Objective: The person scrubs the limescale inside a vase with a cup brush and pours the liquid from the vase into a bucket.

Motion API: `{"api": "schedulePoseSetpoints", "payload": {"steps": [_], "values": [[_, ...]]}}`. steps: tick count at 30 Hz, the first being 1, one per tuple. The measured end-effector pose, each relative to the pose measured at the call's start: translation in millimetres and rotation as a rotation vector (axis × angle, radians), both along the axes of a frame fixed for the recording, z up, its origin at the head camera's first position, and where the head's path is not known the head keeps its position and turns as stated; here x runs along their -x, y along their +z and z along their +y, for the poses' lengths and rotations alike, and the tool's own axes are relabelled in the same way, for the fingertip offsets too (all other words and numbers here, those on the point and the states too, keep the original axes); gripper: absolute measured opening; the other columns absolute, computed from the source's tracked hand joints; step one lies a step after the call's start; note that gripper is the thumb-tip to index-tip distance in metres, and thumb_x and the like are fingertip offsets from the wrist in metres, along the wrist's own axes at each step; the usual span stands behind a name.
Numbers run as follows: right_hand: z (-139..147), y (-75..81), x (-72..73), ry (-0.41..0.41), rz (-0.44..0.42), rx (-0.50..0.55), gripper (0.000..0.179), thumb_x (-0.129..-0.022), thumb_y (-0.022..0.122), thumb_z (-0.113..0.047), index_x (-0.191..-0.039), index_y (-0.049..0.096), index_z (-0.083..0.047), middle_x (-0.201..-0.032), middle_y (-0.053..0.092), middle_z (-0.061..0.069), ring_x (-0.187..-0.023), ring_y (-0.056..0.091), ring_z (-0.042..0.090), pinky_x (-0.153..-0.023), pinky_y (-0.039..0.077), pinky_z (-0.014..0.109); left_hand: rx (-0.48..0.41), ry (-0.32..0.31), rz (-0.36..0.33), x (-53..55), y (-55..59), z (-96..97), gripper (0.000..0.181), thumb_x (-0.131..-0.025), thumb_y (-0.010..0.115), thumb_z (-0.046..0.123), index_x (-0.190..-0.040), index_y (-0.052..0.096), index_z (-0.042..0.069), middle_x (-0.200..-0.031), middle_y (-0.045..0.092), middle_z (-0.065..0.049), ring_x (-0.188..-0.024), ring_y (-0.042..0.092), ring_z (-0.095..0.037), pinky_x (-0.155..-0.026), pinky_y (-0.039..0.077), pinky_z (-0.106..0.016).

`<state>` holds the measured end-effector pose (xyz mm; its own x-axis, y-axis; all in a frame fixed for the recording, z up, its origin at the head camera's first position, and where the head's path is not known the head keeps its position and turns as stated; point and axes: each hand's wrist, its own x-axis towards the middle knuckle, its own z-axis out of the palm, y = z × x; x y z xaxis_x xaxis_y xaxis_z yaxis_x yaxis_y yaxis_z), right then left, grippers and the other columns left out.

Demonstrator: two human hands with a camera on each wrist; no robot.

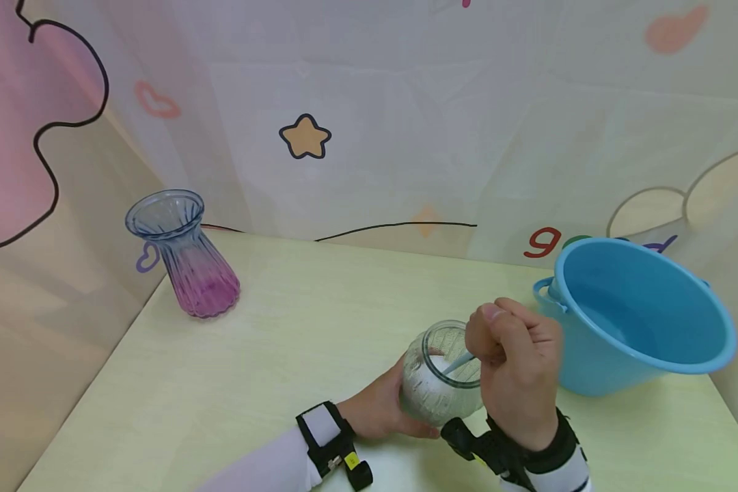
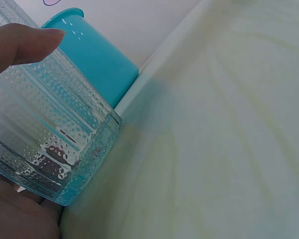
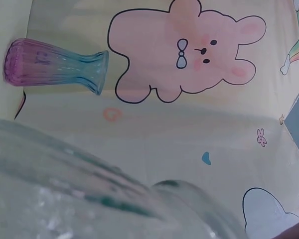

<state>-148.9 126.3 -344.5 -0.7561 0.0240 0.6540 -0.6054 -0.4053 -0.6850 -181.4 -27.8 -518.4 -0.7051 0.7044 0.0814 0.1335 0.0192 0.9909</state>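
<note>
A left hand (image 1: 375, 406) holds a clear, dimpled glass jar (image 1: 427, 395) near a blue bucket (image 1: 590, 365) on the tabletop (image 1: 283, 328) while a right hand (image 1: 519, 369), gripping a pale-blue stick (image 1: 458, 363) slanted inside, hides its top; the white patch within is indistinct.

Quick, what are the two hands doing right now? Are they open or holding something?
Left hand: holding the glass jar by its side.
Right hand: closed round a pale blue handle that reaches into the jar.
</note>
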Motion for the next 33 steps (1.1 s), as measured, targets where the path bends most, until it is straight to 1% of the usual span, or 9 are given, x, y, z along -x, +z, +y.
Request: {"api": "schedulePoseSetpoints", "payload": {"steps": [3, 6, 9, 12, 17, 21, 27, 30, 33], "values": [[1.2, 0.7, 0.9, -0.02, 0.007, 0.022, 0.044, -0.098, 0.028, 0.014, -0.058, 0.032, -0.003, -0.053, 0.024, 0.003, -0.044, 0.021, 0.014, -0.039, 0.014, 0.027, -0.004, 0.001, 0.0, -0.7, 0.7, -0.3, 0.114, -0.073, 0.092, 0.008, -0.157, 0.022, 0.04, -0.15, 0.047, 0.009, -0.135, 0.048, -0.011, -0.118, 0.034, -0.033], [0.8, 0.9, 1.0, -0.043, 0.022, 0.039, 0.044, -0.098, 0.029, 0.015, -0.057, 0.031, -0.002, -0.053, 0.023, 0.003, -0.044, 0.02, 0.013, -0.039, 0.014, 0.026, -0.003, 0.004, -0.002, -1.4, 0.6, -0.5, 0.116, -0.073, 0.092, 0.008, -0.157, 0.021, 0.042, -0.151, 0.046, 0.01, -0.136, 0.047, -0.011, -0.118, 0.033, -0.034], [0.0, 1.4, -0.6, -0.049, 0.036, 0.05, 0.044, -0.097, 0.03, 0.015, -0.056, 0.029, -0.002, -0.053, 0.023, 0.002, -0.044, 0.02, 0.013, -0.039, 0.014, 0.024, -0.004, 0.007, -0.004, -1.8, 0.3, -0.3, 0.117, -0.072, 0.093, 0.008, -0.158, 0.02, 0.043, -0.152, 0.046, 0.01, -0.137, 0.047, -0.011, -0.118, 0.034, -0.034], [0.7, 2.7, -3.3, -0.037, 0.067, 0.086, 0.044, -0.097, 0.029, 0.014, -0.057, 0.027, -0.003, -0.053, 0.022, 0.003, -0.044, 0.02, 0.013, -0.039, 0.014, 0.023, -0.007, 0.011, -0.002, -1.5, -0.3, -0.1, 0.119, -0.072, 0.093, 0.007, -0.158, 0.019, 0.044, -0.153, 0.045, 0.009, -0.136, 0.048, -0.012, -0.117, 0.035, -0.033], [4.6, 8.2, -7.9, 0.013, 0.154, 0.216, 0.04, -0.095, 0.024, 0.013, -0.058, 0.025, -0.003, -0.054, 0.023, 0.003, -0.044, 0.022, 0.013, -0.041, 0.015, 0.02, -0.046, -0.008, -0.003, -1.0, -1.0, 0.6, 0.122, -0.072, 0.092, 0.004, -0.159, 0.016, 0.044, -0.157, 0.042, 0.008, -0.139, 0.049, -0.013, -0.116, 0.038, -0.034], [8.6, 13.2, -12.7, 0.061, 0.186, 0.35, 0.039, -0.093, 0.019, 0.013, -0.058, 0.023, -0.004, -0.055, 0.023, 0.003, -0.046, 0.022, 0.014, -0.043, 0.015, 0.021, -0.084, -0.034, -0.007, -0.9, -0.9, 1.4, 0.122, -0.073, 0.091, 0.002, -0.16, 0.016, 0.043, -0.158, 0.042, 0.007, -0.141, 0.049, -0.015, -0.117, 0.039, -0.034], [15.1, 15.5, -21.3, 0.033, 0.199, 0.485, 0.036, -0.09, 0.017, 0.009, -0.057, 0.022, -0.003, -0.055, 0.026, 0.004, -0.048, 0.026, 0.014, -0.045, 0.017, 0.023, -0.072, -0.038, 0.031, 1.0, -0.3, 1.3, 0.12, -0.074, 0.091, 0.004, -0.16, 0.016, 0.042, -0.157, 0.044, 0.007, -0.141, 0.048, -0.014, -0.119, 0.036, -0.035], [19.5, 15.4, -26.6, 0.06, 0.215, 0.546, 0.035, -0.089, 0.016, 0.008, -0.056, 0.02, -0.005, -0.056, 0.023, 0.002, -0.051, 0.026, 0.014, -0.047, 0.018, 0.023, -0.092, -0.047, 0.026, 1.3, 0.1, 1.3, 0.119, -0.074, 0.09, 0.002, -0.16, 0.017, 0.041, -0.156, 0.045, 0.005, -0.141, 0.048, -0.015, -0.119, 0.037, -0.035], [28.5, 13.9, -33.6, 0.131, 0.194, 0.555, 0.035, -0.09, 0.015, 0.005, -0.057, 0.021, -0.006, -0.059, 0.022, 0.002, -0.052, 0.026, 0.014, -0.05, 0.018, 0.023, -0.113, -0.056, 0.014, 0.8, -0.1, 1.3, 0.119, -0.074, 0.09, 0.0, -0.159, 0.018, 0.039, -0.156, 0.046, 0.004, -0.141, 0.049, -0.015, -0.119, 0.037, -0.035]]}}
